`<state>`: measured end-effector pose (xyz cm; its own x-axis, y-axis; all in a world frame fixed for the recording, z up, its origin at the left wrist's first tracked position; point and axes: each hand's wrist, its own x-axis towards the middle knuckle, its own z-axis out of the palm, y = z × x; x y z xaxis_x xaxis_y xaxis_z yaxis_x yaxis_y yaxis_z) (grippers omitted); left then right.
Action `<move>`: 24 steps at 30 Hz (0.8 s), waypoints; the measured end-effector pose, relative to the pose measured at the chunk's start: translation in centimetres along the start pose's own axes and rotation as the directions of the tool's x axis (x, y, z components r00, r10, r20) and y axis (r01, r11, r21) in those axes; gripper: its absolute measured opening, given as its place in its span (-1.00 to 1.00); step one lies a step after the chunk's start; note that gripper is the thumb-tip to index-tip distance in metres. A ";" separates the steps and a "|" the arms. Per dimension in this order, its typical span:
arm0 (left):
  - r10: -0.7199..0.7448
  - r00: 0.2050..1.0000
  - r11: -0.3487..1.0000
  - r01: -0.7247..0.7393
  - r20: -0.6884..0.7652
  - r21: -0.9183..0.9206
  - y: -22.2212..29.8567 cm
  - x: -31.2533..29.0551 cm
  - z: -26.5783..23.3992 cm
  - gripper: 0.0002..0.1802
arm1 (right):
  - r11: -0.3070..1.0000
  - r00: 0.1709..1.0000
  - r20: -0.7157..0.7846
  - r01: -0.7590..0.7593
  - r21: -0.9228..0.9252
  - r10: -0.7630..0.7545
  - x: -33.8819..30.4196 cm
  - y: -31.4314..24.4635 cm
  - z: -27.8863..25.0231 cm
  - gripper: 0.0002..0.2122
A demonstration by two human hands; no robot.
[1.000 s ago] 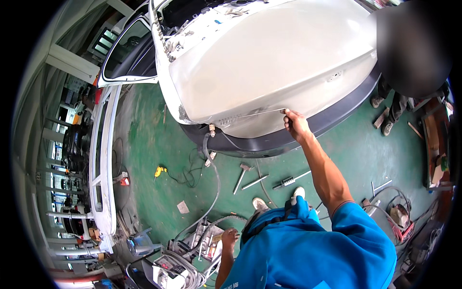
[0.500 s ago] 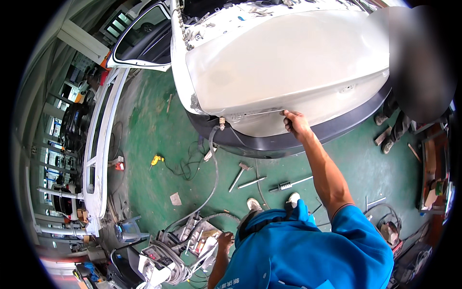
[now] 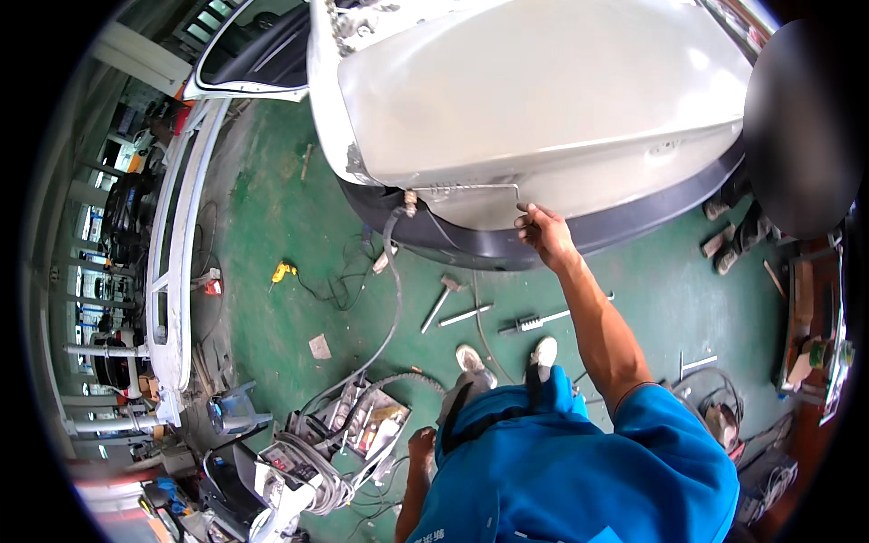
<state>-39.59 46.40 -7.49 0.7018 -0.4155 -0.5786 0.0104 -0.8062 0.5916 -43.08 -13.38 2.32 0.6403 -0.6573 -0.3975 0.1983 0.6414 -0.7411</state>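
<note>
My right hand [image 3: 546, 233] is raised at the rear of a pale, unpainted-looking car body, its fingers pinched at the short bent end of a thin metal rod [image 3: 480, 186]. The rod lies nearly level along the lower part of the trunk lid [image 3: 543, 100], over a row of small marks near the lid's left corner. A brass-coloured clamp on a thick grey cable [image 3: 396, 271] is fixed at the body's edge, left of the rod. My left hand [image 3: 422, 445] hangs low with curled fingers beside a machine cart, and nothing shows in it.
On the green floor lie a hammer [image 3: 441, 304], a metal bar [image 3: 465, 315], a slide hammer [image 3: 534, 321] and a yellow power tool [image 3: 282, 272]. The cart [image 3: 308, 462] with coiled cables stands lower left. A person's shoes [image 3: 727, 261] are at the right, beyond the black bumper [image 3: 597, 237].
My right hand has come down slightly to the rod's bent end, which now shows above my fingers. The view has shifted; my left hand still hangs by the cart.
</note>
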 end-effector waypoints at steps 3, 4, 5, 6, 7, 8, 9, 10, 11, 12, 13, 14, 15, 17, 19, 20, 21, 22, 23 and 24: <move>-0.115 0.993 0.991 0.112 -0.032 -0.074 -0.8 -1.5 -1.2 -0.78 | 0.997 0.997 -0.060 -0.051 0.066 0.055 -1.2 1.6 -1.7 -0.66; -0.135 0.990 0.980 0.127 -0.042 -0.152 -2.0 -1.6 -1.9 -0.77 | 0.996 0.994 -0.092 -0.055 0.063 0.061 -1.4 2.1 -2.6 -0.67; 0.005 0.999 0.972 0.006 -0.045 0.233 -4.5 -0.4 -2.5 -0.72 | 0.996 0.987 -0.146 -0.055 0.064 0.064 -1.5 3.0 -4.4 -0.68; 0.070 0.998 0.945 -0.065 -0.002 0.320 -3.3 -0.1 -2.9 -0.70 | 0.996 0.974 -0.214 -0.059 0.063 0.071 -1.8 4.7 -6.8 -0.69; 0.006 0.999 0.977 -0.015 0.042 0.214 -1.8 -0.1 -3.8 -0.68 | 0.997 0.956 -0.284 -0.070 0.026 0.074 -2.2 6.3 -9.1 -0.71; -0.062 0.995 0.992 0.052 0.080 0.117 1.3 -0.5 -4.5 -0.66 | 0.994 0.925 -0.370 -0.105 -0.038 0.084 -2.9 8.4 -11.3 -0.73; -0.047 0.995 0.974 0.025 0.094 0.224 0.6 0.6 -4.9 -0.67 | 0.988 0.887 -0.446 -0.153 -0.034 0.122 -3.5 11.4 -14.2 -0.73; -0.026 0.993 0.943 -0.013 0.113 0.333 -0.9 1.2 -6.1 -0.68 | 0.980 0.838 -0.521 -0.200 -0.016 0.162 -4.5 14.7 -17.0 -0.72; 0.217 0.904 0.652 -0.415 0.369 0.634 -3.0 4.0 -7.6 -0.71 | 0.967 0.763 -0.616 -0.253 -0.005 0.196 -5.9 18.5 -20.4 -0.73; 0.313 0.686 0.164 -0.720 0.656 0.675 -7.1 7.0 -9.6 -0.74 | 0.950 0.684 -0.688 -0.313 0.023 0.242 -7.1 22.5 -22.9 -0.74; 0.247 0.680 0.287 -0.732 0.690 0.618 -6.7 8.8 -10.5 -0.77 | 0.913 0.591 -0.762 -0.407 0.002 0.265 -7.6 26.1 -24.5 -0.77; -0.004 0.808 0.753 -0.385 0.589 0.533 -5.2 9.4 -10.7 -0.79 | 0.846 0.497 -0.824 -0.532 -0.044 0.270 -7.8 30.4 -26.9 -0.75; -0.295 0.830 0.939 0.161 0.474 0.303 -4.2 9.6 -10.8 -0.80 | 0.807 0.479 -0.844 -0.582 -0.098 0.243 -7.2 33.6 -28.0 -0.72; -0.605 0.726 0.796 0.560 0.326 0.230 -6.7 10.9 -12.6 -0.74 | 0.711 0.468 -0.834 -0.690 -0.138 0.293 -5.2 38.8 -29.2 -0.62; -0.632 0.710 0.763 0.499 0.310 0.411 -5.9 15.1 -11.0 -0.72 | 0.605 0.425 -0.851 -0.778 -0.168 0.310 -3.3 45.1 -31.8 -0.50; -0.626 0.721 0.750 0.453 0.297 0.482 -5.5 16.9 -9.7 -0.72 | 0.586 0.399 -0.839 -0.801 -0.122 0.371 -2.0 43.6 -30.4 -0.43; -0.625 0.715 0.723 0.380 0.312 0.577 -4.6 19.8 -7.7 -0.71 | 0.565 0.479 -0.802 -0.794 -0.223 0.357 -2.0 48.9 -34.1 -0.37; -0.617 0.719 0.711 0.335 0.319 0.619 -4.8 21.5 -5.8 -0.70 | 0.666 0.349 -0.865 -0.746 -0.023 0.361 0.6 54.9 -37.2 -0.34; -0.598 0.743 0.713 0.323 0.299 0.623 -5.5 22.7 -4.2 -0.69 | 0.693 0.340 -0.873 -0.721 -0.003 0.350 4.9 56.5 -37.5 -0.32; -0.585 0.758 0.713 0.311 0.288 0.629 -6.1 23.9 -2.6 -0.68 | 0.715 0.308 -0.895 -0.699 0.017 0.322 8.4 58.8 -38.3 -0.31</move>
<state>-21.03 42.47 -23.48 0.3204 0.0354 -0.9466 -0.2225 -0.9685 -0.1116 -54.50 3.63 -65.32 -0.4035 -0.3497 -0.8455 -0.2925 0.9249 -0.2430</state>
